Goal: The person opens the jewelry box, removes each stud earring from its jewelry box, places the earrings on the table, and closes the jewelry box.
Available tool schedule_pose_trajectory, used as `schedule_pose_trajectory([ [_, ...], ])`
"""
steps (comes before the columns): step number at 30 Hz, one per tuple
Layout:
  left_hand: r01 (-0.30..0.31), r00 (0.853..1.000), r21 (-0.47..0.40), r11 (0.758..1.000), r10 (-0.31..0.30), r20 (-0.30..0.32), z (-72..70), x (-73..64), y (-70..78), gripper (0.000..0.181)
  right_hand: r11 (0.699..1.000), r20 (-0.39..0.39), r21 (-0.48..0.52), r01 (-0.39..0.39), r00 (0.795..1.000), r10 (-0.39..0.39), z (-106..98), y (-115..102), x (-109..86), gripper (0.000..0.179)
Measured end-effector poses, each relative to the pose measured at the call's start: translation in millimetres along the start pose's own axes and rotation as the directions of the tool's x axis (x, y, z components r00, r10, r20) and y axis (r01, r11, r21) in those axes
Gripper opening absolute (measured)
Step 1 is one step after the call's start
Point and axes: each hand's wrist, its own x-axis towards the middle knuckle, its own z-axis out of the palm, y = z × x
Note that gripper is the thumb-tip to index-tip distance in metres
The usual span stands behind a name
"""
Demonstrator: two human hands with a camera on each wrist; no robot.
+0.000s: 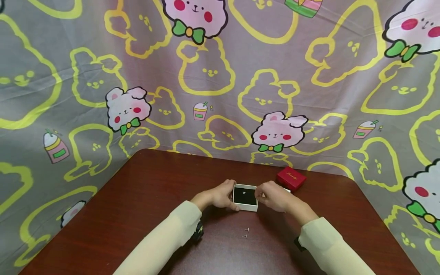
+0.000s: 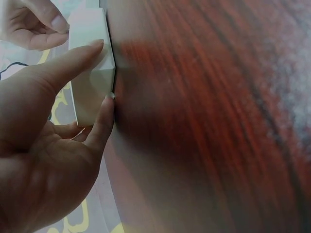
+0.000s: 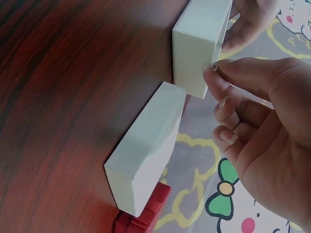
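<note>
A small white box point(image 1: 246, 207) with a black lining point(image 1: 245, 198) lies open side up on the table, and one tiny silvery stud earring point(image 1: 244, 193) sits on the lining. My left hand point(image 1: 222, 194) grips its left end, the thumb point(image 2: 80, 58) on the near wall and the fingers around the corner. Over the right end, my right hand point(image 1: 275, 196) pinches a tiny piece, seemingly an earring point(image 3: 215, 67), between thumb and index finger; its details are mostly hidden. Two more stud earrings point(image 1: 246, 229) lie on the table in front of the box.
Partly behind my right hand stands a white box lid point(image 3: 148, 141). A red box point(image 1: 291, 178) with gold lettering is farther back on the right. The brown wooden table point(image 1: 165, 172) ends at a patterned cloth point(image 1: 220, 103) hanging behind it.
</note>
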Motion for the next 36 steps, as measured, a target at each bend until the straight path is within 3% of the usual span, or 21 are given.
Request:
schedule_pose_trajectory([
  [18, -0.007, 1.0, -0.01, 1.0, 0.007, -0.005, -0.6, 0.0, -0.4, 0.079, 0.997, -0.034, -0.064, 0.05, 0.998, -0.052, 4.0, -2.8, -3.3, 0.014],
  [36, 0.009, 1.0, -0.015, 1.0, -0.009, 0.002, 0.0, -2.0, 1.8, 0.081, 0.997, -0.025, -0.029, 0.078, 0.997, -0.079, 8.0, -5.9, -10.1, 0.016],
])
